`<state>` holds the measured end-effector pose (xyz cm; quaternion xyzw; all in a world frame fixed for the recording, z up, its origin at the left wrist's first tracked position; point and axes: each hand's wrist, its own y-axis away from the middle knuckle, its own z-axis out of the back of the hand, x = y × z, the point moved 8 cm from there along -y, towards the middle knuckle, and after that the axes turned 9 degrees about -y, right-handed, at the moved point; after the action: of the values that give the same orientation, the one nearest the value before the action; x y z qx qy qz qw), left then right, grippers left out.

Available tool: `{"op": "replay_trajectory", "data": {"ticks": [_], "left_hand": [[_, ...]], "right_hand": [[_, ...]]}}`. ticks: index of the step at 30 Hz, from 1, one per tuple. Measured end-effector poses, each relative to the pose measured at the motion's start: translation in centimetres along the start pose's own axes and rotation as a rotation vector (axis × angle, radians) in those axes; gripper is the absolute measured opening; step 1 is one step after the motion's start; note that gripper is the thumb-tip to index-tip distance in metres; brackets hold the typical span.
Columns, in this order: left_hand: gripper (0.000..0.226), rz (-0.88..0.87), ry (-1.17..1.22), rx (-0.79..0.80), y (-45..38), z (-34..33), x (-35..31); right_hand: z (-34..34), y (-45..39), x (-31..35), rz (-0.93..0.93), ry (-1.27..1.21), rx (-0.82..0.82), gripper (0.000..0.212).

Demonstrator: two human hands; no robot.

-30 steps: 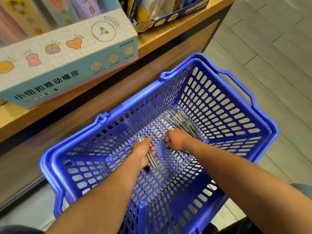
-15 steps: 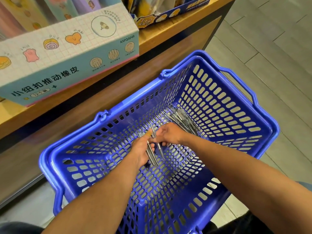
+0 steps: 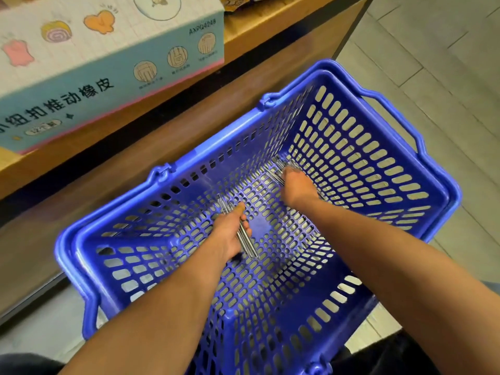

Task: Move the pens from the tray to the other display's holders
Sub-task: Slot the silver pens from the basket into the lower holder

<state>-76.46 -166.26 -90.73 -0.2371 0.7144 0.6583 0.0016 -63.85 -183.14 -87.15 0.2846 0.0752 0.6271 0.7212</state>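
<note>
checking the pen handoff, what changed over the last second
The right hand passed a pen to the left hand, then moved back right to the pile in the basket. The left hand grips its bundle as before; the basket stayed put.

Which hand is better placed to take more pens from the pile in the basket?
The right hand: it already rests on the loose pile of pens at the far side of the blue basket. The left hand is full, gripping a bundle of pens.
</note>
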Motion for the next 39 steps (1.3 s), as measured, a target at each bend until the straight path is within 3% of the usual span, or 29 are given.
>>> {"op": "replay_trajectory", "data": {"ticks": [5, 7, 11, 15, 19, 22, 24, 26, 30, 34, 39], "left_hand": [[0.028, -0.022, 0.051, 0.058, 0.3, -0.4, -0.5], [0.024, -0.038, 0.066, 0.091, 0.4, -0.7, -0.6], [0.024, -0.064, 0.079, 0.159, 0.3, -1.1, -1.0], [0.041, -0.068, 0.116, 0.287, 0.6, -2.0, -1.2], [0.024, -0.057, 0.068, 0.119, 0.2, -0.9, -1.0], [0.014, -0.036, 0.018, 0.011, -0.4, 0.1, -0.5], [0.008, -0.022, -0.009, -0.007, -0.5, 0.3, -0.3], [0.008, -0.015, -0.031, -0.010, -0.5, 0.3, -0.2], [0.014, -0.016, -0.002, 0.011, -0.3, 0.1, -0.3], [0.012, -0.027, 0.006, 0.018, -0.2, 0.2, -0.3], [0.015, -0.030, 0.012, 0.023, 0.0, 0.3, -0.3]], "right_hand": [[-1.7, 0.4, 0.1, 0.072, 0.172, 0.125, 0.028], [-2.3, 0.8, 0.9, 0.098, -0.010, 0.240, 0.012], [-2.6, 3.2, 4.6, 0.130, -0.549, 0.522, 0.006], [-3.5, 4.9, 6.9, 0.152, -0.660, 0.632, 0.009], [-4.3, 5.0, 6.5, 0.159, -0.669, 0.675, 0.011], [-3.2, 2.5, 3.4, 0.069, -0.596, 0.458, 0.018], [-1.3, 0.9, 0.6, 0.020, -0.348, 0.168, 0.018], [0.1, 0.7, -1.1, -0.007, -0.059, 0.002, 0.028], [-1.0, 1.0, -1.6, -0.028, 0.126, 0.041, 0.049], [-0.7, 0.7, -1.5, -0.056, 0.171, -0.004, 0.033], [0.0, 0.9, -2.1, -0.085, 0.192, -0.060, 0.034]]}}
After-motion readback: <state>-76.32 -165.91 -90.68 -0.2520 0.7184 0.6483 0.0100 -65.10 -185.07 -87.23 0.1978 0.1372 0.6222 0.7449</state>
